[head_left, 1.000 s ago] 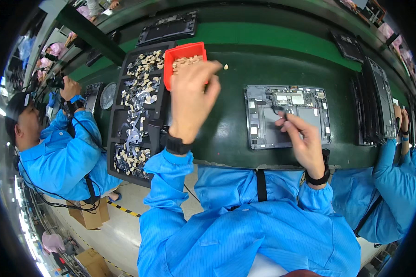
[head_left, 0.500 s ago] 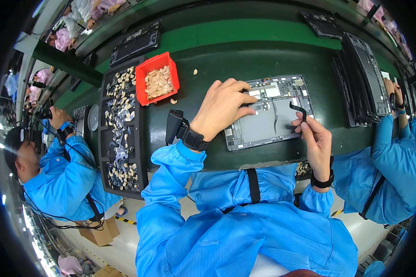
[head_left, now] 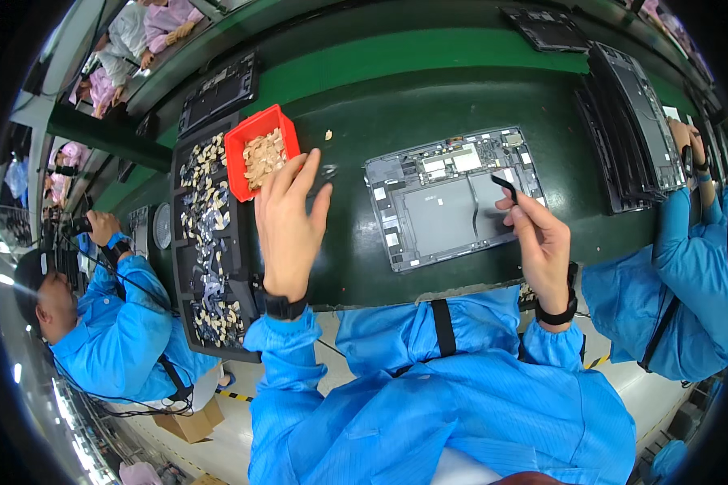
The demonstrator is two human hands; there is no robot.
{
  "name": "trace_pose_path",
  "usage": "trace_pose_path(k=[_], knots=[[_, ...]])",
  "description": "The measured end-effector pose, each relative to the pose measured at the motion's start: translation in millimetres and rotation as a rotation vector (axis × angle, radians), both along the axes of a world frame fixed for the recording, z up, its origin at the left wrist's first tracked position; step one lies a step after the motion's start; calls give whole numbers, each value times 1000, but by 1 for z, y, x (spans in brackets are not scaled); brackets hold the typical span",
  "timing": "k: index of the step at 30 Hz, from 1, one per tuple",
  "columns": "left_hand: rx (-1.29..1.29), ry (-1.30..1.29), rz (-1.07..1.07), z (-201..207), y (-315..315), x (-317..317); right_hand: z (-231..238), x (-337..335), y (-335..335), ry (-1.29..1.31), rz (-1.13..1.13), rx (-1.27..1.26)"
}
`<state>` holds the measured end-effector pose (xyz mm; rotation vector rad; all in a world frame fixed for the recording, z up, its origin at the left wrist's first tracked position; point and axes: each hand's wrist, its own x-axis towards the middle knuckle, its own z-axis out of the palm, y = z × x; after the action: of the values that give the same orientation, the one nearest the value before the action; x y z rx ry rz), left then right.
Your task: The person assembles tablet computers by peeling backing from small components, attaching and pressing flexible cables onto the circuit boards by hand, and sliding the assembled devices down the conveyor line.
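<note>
Between my hands, an opened laptop chassis [head_left: 441, 222] lies on the green bench with its circuit board and large grey battery area showing. My right hand [head_left: 544, 246] is closed around a slim black tool with a bent tip [head_left: 505, 187], held over the chassis's right side. Well to the left of the chassis, my left hand [head_left: 289, 230] hangs open with its fingers apart, empty as far as I can see. Its fingertips are by the near right edge of a red bin [head_left: 292, 133] holding many small tan pieces [head_left: 264, 156]. A small blurred bit [head_left: 329, 170] shows close to those fingertips.
Left of the bin stands a black compartment tray [head_left: 243, 222] with dark and tan scraps. One tan piece [head_left: 328, 135] lies loose on the bench. Stacked laptop shells [head_left: 632, 129] stand at right; more shells [head_left: 218, 90] lie at the back. Co-workers in blue sit on both sides.
My left hand has moved left, from the chassis's upper left part to beside the red bin, and its fingers have spread. The right hand keeps the black tool in nearly the same place.
</note>
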<state>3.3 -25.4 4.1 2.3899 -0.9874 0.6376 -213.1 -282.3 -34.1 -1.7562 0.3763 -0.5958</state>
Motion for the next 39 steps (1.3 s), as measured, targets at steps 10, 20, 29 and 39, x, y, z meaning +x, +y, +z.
trace_pose_path(k=[10,20,29,39], knots=[[-327,923,-391,8,-70,-79,13,22,35,-130,118,-346],[179,469,-646,5,-138,-66,8,11,-21,-178,-183,321],[186,237,-789,-41,-166,6,16,38,-55,214,-172,14],[170,330,-711,-37,-134,-28,13,37,-30,389,-162,-130]])
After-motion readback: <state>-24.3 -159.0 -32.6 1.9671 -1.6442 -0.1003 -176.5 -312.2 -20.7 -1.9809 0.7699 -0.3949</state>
